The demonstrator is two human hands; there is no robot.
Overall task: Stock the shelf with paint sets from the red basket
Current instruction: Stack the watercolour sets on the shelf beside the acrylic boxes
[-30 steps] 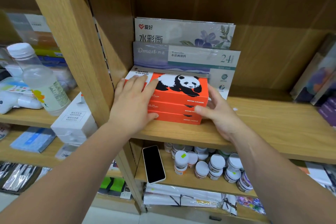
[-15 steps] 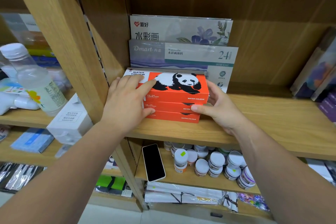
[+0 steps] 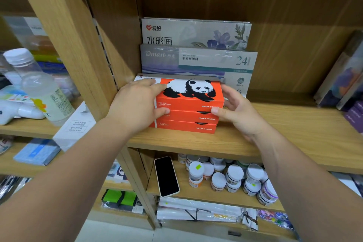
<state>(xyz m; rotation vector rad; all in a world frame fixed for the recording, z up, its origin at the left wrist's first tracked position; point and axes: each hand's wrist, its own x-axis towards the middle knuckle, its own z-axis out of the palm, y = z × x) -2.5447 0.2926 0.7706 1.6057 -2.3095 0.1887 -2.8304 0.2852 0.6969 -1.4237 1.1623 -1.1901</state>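
Just behind the panda boxes (image 3: 188, 104), a grey watercolour set (image 3: 198, 61) on edge.

Wooden shelf (image 3: 284, 143), a light board set between upright panels. A stack of three orange paint sets (image 3: 188, 116) with a panda print lies flat at the left end, near the front edge. Just behind it a grey 24-colour watercolour box (image 3: 198, 61) stands on edge, and behind that a flower-printed box (image 3: 196, 32). Dark boxes (image 3: 341, 80) lean at the far right.
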